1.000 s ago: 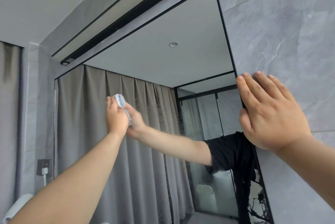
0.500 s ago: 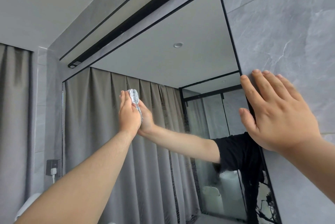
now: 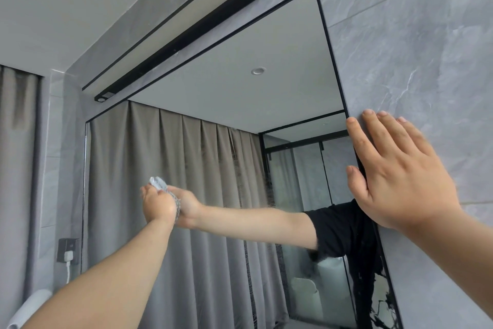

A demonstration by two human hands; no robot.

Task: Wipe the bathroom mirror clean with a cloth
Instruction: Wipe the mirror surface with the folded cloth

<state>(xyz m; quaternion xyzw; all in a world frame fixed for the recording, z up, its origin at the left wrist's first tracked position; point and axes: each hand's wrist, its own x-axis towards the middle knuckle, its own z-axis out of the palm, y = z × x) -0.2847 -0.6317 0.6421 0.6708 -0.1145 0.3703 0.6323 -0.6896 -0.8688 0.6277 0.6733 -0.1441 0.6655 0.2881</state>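
A large black-framed mirror [image 3: 240, 83] covers the grey wall ahead and reflects a curtain, a ceiling and a glass shower. My left hand [image 3: 157, 204] presses a small crumpled white cloth [image 3: 158, 182] against the glass at the mirror's left-centre; the cloth pokes out above my fingers and along the palm. Its reflection meets it with a mirrored arm in a black sleeve. My right hand [image 3: 394, 171] lies flat with fingers spread on the grey wall tile at the mirror's right frame edge, holding nothing.
A long black light bar [image 3: 181, 35] hangs just above the mirror's top edge. A wall socket with a white plug [image 3: 68, 251] sits left of the mirror. A grey curtain [image 3: 16, 168] hangs at far left. Marbled grey tiles [image 3: 426, 48] fill the right.
My left hand with the cloth has slid down the glass and slightly left. The right hand stays pressed on the wall by the frame. The view has tilted a little.
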